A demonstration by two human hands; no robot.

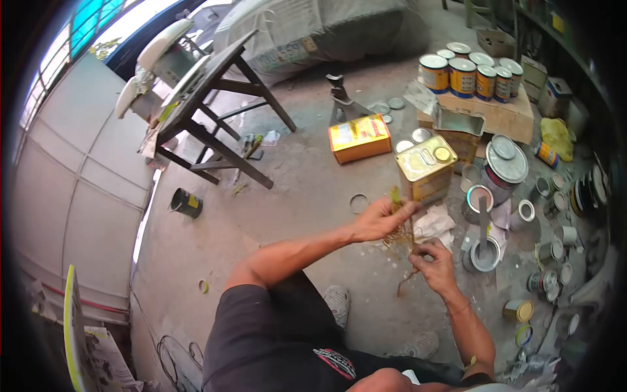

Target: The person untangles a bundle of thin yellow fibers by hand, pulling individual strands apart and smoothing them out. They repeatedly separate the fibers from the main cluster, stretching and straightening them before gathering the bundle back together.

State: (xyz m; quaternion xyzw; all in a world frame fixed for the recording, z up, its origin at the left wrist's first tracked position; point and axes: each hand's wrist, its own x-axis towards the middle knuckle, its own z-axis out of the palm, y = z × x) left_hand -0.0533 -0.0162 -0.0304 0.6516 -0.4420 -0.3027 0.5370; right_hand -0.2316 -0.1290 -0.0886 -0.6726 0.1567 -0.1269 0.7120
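Left hand (pixel 377 221), nearly closed, grips top of brown stringy bundle (pixel 396 246), apparently for steadiness; bundle hangs between hands, beside square tin (pixel 426 162); right hand (pixel 435 266), thumb and fingers pinched together, holds lower strands, seemingly for control

Black shirt (pixel 261 346), 1 red-white logo (pixel 334 364)

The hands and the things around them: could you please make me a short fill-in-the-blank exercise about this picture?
1. The thin, brown, stringy strand is held by the left hand and the ____ hand.
2. The red-and-yellow rectangular box rests on the grey concrete ____.
3. The round cans with blue-and-orange labels stand on a brown cardboard ____.

Missing words: right; floor; box.
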